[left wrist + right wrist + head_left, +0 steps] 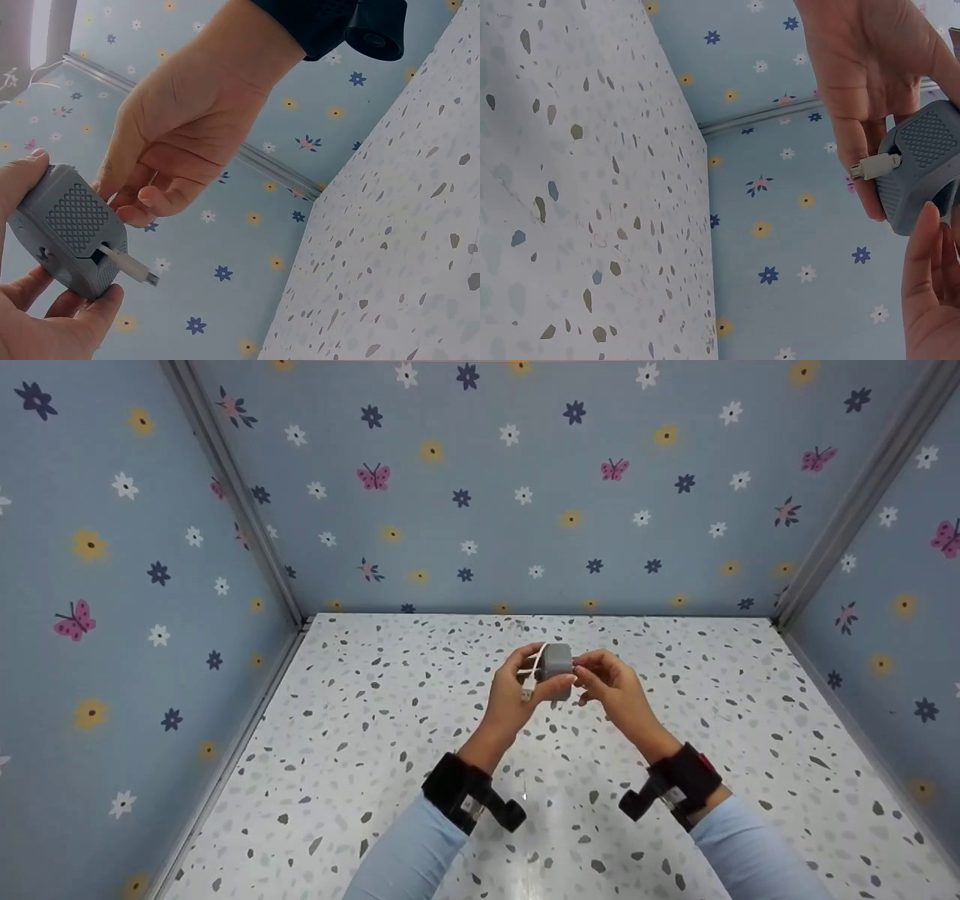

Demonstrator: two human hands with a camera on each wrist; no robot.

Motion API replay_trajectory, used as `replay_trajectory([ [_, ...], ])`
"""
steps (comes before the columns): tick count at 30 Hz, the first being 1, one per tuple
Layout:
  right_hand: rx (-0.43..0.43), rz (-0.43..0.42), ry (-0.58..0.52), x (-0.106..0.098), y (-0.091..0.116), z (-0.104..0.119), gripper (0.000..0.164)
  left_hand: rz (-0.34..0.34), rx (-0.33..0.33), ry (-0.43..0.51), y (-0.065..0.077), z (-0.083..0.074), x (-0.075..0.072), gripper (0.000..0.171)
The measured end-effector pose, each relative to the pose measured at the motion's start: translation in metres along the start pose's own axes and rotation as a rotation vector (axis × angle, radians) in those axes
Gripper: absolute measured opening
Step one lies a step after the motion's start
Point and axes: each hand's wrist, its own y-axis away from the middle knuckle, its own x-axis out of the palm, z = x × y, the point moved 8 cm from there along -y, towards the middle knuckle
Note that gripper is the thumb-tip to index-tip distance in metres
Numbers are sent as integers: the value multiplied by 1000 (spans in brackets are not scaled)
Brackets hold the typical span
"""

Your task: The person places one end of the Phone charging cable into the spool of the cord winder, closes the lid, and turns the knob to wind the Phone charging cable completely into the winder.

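My left hand (512, 690) grips a small grey box-shaped device (557, 660) with chamfered corners, fingers and thumb on opposite sides. One face of the device (79, 217) has a raised crosshatch pattern. From a slot beside it sticks a white cable plug (129, 265) with a metal tip. A thin white cable (537, 660) loops over the device's left side, and a USB plug (527, 694) hangs near the left palm. My right hand (619, 690) has bent fingers, its fingertips (928, 217) at the device's edge by a dark recess. Whether they pinch anything is hidden.
Both hands are held above a white speckled tabletop (375, 780). Blue flower-patterned panels (487, 510) stand at the back and both sides, joined by grey metal corner strips (240, 495). Black straps with small cameras (457, 791) are worn on both wrists.
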Motion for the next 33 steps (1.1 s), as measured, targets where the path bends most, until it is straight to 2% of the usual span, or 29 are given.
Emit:
replay_trajectory([
  [3,32,11,-26,0,0,-1,21,7,-17,72,2,1,1,61],
  [6,17,25,16,1,1,1,22,6,-43,121,3,4,1,61],
  [13,-140,-6,109,2,3,14,5,29,-49,156,5,6,5,62],
  [18,-236,-52,143,0,5,19,8,35,-55,163,5,7,5,62],
  [20,-223,-53,153,-1,5,17,6,26,-61,162,5,7,4,62],
  [25,-137,-43,70,0,5,12,13,30,-72,164,6,6,5,61],
  [27,-143,-41,38,1,5,12,14,33,-77,168,6,6,6,59],
  [29,-209,-46,56,0,6,14,10,38,-76,180,6,6,6,59],
  [30,-277,-50,87,-1,7,17,7,39,-77,187,6,5,6,59],
  [32,-468,-73,200,-4,10,26,9,46,-74,205,7,4,6,59],
  [33,-589,-93,279,-5,14,31,11,52,-71,215,7,3,7,59],
])
